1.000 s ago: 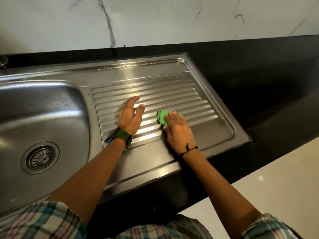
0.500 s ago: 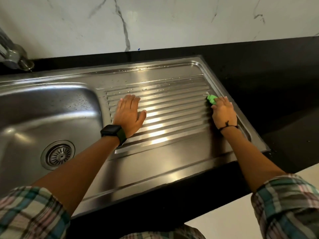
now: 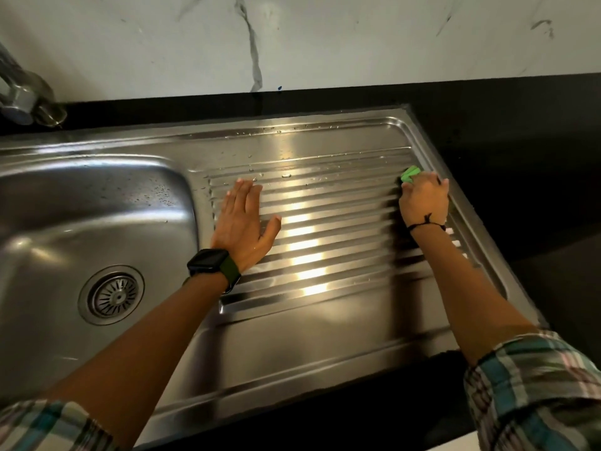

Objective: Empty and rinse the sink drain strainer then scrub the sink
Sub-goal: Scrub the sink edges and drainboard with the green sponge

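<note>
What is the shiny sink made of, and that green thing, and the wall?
The sink looks like brushed stainless steel: silver, with bright light streaks on its ridges. The green thing under the right hand is probably a scrub pad or sponge; too little shows to be sure. The wall looks like polished white marble or marble-look tile, with grey veins.

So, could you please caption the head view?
Right hand scrubs ribbed drainboard with green scouring pad; left hand rests flat.

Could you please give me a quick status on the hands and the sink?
Left hand flat on the draining board. Right hand grips green scrubber at board's far right edge. Strainer seated in drain. Nothing in the way.
</note>
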### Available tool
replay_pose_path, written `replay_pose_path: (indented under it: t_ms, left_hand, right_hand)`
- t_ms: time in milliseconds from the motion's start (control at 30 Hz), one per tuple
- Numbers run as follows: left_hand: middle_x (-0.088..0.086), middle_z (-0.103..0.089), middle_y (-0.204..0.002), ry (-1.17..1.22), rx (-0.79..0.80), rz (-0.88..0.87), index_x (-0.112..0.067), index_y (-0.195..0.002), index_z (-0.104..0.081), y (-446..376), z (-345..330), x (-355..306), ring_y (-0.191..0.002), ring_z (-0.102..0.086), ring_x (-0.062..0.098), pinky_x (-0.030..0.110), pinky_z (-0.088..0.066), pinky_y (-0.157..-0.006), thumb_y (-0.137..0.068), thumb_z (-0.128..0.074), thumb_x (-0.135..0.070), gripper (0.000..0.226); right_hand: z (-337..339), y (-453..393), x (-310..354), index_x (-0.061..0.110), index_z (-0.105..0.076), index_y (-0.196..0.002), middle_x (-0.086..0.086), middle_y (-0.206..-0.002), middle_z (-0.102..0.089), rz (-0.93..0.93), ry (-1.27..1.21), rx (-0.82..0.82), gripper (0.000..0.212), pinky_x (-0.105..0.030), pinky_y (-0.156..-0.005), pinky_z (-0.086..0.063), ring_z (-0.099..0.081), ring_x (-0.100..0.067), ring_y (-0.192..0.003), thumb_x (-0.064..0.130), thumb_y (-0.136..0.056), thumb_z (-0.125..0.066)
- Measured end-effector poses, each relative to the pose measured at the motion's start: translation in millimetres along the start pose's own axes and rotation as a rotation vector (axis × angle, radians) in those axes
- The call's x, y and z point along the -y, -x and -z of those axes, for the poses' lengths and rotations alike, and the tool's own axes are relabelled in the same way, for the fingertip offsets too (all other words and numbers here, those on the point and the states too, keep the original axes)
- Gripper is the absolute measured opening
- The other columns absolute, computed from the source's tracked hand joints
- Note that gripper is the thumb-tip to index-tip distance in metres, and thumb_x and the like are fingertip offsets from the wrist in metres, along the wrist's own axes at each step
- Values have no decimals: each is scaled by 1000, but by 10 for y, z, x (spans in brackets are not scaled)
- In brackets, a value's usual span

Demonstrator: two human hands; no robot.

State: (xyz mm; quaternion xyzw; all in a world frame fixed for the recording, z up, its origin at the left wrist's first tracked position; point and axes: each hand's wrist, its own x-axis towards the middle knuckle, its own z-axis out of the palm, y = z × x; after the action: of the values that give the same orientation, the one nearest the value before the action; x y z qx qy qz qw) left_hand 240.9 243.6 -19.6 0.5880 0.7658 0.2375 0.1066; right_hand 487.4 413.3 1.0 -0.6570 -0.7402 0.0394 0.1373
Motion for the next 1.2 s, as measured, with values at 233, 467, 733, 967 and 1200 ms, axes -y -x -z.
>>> replay_pose_path:
  t_ms: [233,467,733,967,1200]
  left_hand:
    - [12,-22,-152,69,-16,53,-9,-140,-26,-17,12,1,-142,-13,26,42,-13,-117,-86,-30,-47,67]
    - [16,-26,-149,66,-42,92,-5,-138,-29,-6,50,-45,-141,-16,28,40,-12,-116,-86,-26,-40,63]
    - [19,-33,-145,92,-108,160,-2,-133,-36,44,111,-56,-138,-22,31,42,-14,-116,-86,-29,-36,59]
    - [18,-32,-146,97,-94,167,-3,-135,-35,4,105,-58,-139,-21,30,41,-13,-116,-85,-31,-38,60]
    - [14,-28,-148,146,-71,166,-7,-138,-30,-31,88,-44,-140,-19,27,45,-16,-116,-85,-33,-41,63]
  right_hand:
    - [-243,684,992,-2,-49,-125,-21,-136,-48,379,-17,111,39,-38,-115,-15,-37,-29,-132,14,-90,-44]
    - [-362,877,1369,5,-43,-134,-13,-148,-36,621,-79,175,47,-31,-118,-1,-21,-24,-143,18,-89,-50]
    - [-89,-29,16,0,-54,-122,-21,-131,-53,407,97,54,37,-44,-110,-22,-37,-34,-131,12,-89,-41]
    - [13,-359,-417,-3,-67,-96,-26,-102,-55,354,104,-102,23,-52,-85,-41,-48,-43,-98,14,-84,-58]
    - [6,-326,-154,-9,-64,-97,-31,-94,-62,380,-97,-52,24,-46,-79,-44,-54,-45,-92,5,-82,-52]
